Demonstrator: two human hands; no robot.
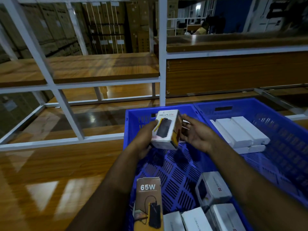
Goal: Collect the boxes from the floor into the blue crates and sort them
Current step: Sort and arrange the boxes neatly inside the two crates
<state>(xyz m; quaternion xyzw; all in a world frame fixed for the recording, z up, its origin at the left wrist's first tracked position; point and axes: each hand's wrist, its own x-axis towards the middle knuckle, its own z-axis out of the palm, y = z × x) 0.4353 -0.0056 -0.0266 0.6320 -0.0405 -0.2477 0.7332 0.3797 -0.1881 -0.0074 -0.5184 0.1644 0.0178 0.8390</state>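
Cardboard box: white and yellow box [166,129], held at mid-frame above the far end of the near crate [180,165]; you have it in the air, not yet set down.
Left hand: your left hand [146,139] grips the box from its left side and underneath, thumb on the printed face.
Right hand: your right hand [194,132] is open just beside the box's right edge, fingers spread; whether the fingertips touch the box you cannot tell.
Handling: judge it stiff, smooth-skinned cardboard, likely light to middling for one hand. The glossy print may slip, so hold across the two long sides, and press gently since corners dent.
Near crate: perforated floor mostly bare in the middle; a 65W box [148,202] stands at its lower left, grey-white boxes [215,189] cluster at lower right.
Far crate: second crate [283,130], right of frame, touching the first, holds white boxes [240,132] laid side by side in a stack.
In the way: the shared crate wall lies between the held box and the white stack; lift over it if it belongs there.
Around: white rack frame [161,52] with wooden shelves [103,67] fills the upper frame; glossy wooden floor [50,172] at left.
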